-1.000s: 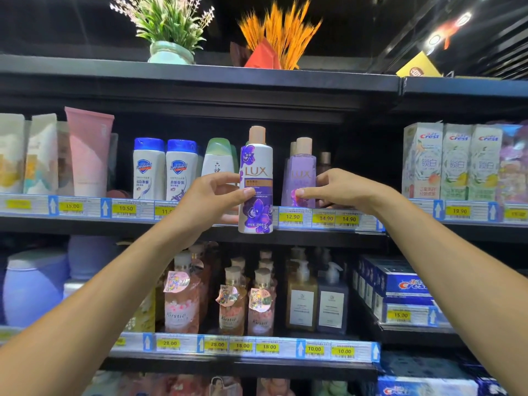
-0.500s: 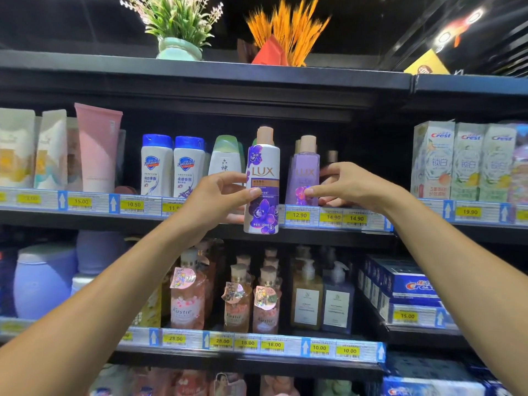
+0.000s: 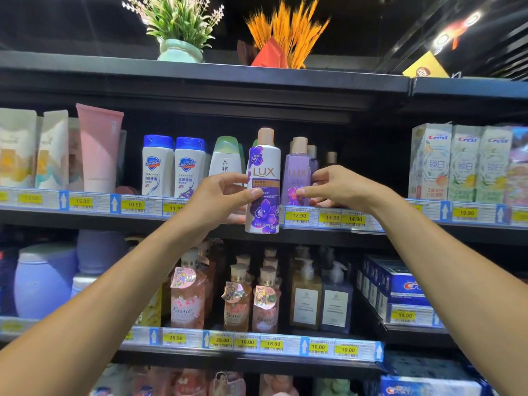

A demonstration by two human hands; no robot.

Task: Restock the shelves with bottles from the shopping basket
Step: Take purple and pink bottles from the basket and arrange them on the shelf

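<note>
Left hand (image 3: 217,201) wraps thumb and curled fingers round the white LUX bottle (image 3: 264,178), a smooth glossy cylinder with a beige cap, upright and hanging just in front of the shelf (image 3: 85,221) edge. Right hand (image 3: 340,187) pinches the translucent purple LUX bottle (image 3: 295,172) standing on that shelf, thumb on its front. Further left, squat white Safeguard bottles (image 3: 158,167) with blue caps; far right, tall Crest cartons (image 3: 463,164).

Gripped white bottle (image 3: 264,167) in left hand (image 3: 220,202), arm outstretched, thumb across its front; pinched purple bottle (image 3: 295,170) with right hand (image 3: 344,187), arm likewise raised
</note>
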